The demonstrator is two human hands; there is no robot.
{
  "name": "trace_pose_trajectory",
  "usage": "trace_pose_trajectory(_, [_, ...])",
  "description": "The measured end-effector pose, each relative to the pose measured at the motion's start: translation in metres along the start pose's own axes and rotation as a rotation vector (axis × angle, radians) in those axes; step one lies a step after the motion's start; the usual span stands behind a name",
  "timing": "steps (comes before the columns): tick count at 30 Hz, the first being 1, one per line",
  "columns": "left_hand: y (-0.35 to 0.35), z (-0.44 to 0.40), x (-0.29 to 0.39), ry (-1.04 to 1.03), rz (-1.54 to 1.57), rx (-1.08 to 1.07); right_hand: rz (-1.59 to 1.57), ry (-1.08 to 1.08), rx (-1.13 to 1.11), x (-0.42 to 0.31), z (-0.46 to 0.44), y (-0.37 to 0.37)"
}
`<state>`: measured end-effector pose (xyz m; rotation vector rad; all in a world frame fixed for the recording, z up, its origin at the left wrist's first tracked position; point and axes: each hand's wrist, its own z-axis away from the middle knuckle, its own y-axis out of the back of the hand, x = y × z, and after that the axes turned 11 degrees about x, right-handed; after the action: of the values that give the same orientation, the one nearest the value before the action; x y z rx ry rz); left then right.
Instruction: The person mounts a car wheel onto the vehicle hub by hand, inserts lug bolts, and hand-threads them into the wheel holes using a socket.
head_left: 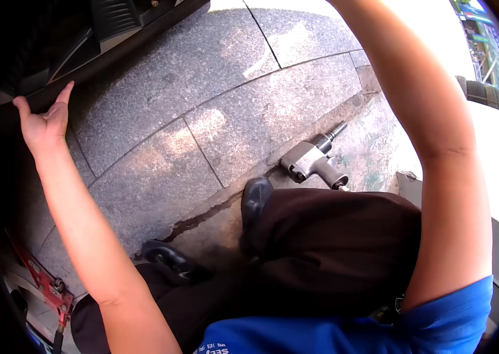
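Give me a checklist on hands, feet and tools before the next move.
1. Left hand placed on the dark-edged part: ok, its spread fingers are at the lower edge. How firm the hold is: cannot tell.
2. Left hand protected: not ok, it is bare.
3. Right hand placed: cannot tell, the right forearm runs out of the top of the picture.
4. Footing: ok, the left shoe and right shoe are both on the ground.
5. Impact wrench clear of the feet: not ok, I'd say, as it lies close by the right shoe.
6. Red metal equipment secure: cannot tell, partly out of sight.
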<state>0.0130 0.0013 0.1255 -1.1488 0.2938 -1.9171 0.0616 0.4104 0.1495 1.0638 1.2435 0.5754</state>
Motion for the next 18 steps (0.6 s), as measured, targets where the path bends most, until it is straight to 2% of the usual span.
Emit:
trace_pose_trajectory(3, [0.012, -0.011, -0.007, -0.026, 0.070, -0.082, 0.344, -0.216, -0.734, 0.000, 0.069, -0.014])
trace_pose_trajectory(5, [0.020, -0.019, -0.008, 0.094, 0.149, -0.037, 0.546, -0.414, -1.108, 0.027, 0.122, -0.033])
trace_pose_trajectory(6, [0.021, -0.018, -0.010, 0.099, 0.176, -0.053, 0.667, -0.500, -1.253, 0.070, 0.143, -0.048])
trace_pose_trajectory(8, [0.019, -0.009, -0.012, 0.099, 0.188, -0.063, 0.792, -0.809, -1.352, 0.157, 0.187, -0.057])
trace_pose_trajectory(9, [0.021, -0.008, -0.011, 0.102, 0.182, -0.080, 0.721, -0.959, -1.165, 0.166, 0.207, -0.040])
trace_pose_trajectory(10, [0.022, -0.011, -0.010, 0.087, 0.202, -0.109, 0.630, -0.983, -1.055, 0.176, 0.216, -0.034])
trace_pose_trajectory(12, [0.016, -0.002, -0.010, 0.069, 0.213, -0.009, 0.426, -1.001, -0.922, 0.186, 0.236, -0.009])
trace_pose_trajectory(14, [0.015, -0.003, -0.012, 0.104, 0.304, 0.003, 0.212, -1.076, -0.817, 0.202, 0.252, 0.013])
trace_pose_trajectory(16, [0.023, -0.011, -0.020, 0.073, 0.310, -0.082, 0.086, -1.213, -0.704, 0.227, 0.276, 0.022])
trace_pose_trajectory(18, [0.029, -0.016, -0.023, 0.058, 0.318, -0.086, 0.008, -1.285, -0.486, 0.251, 0.292, 0.010])
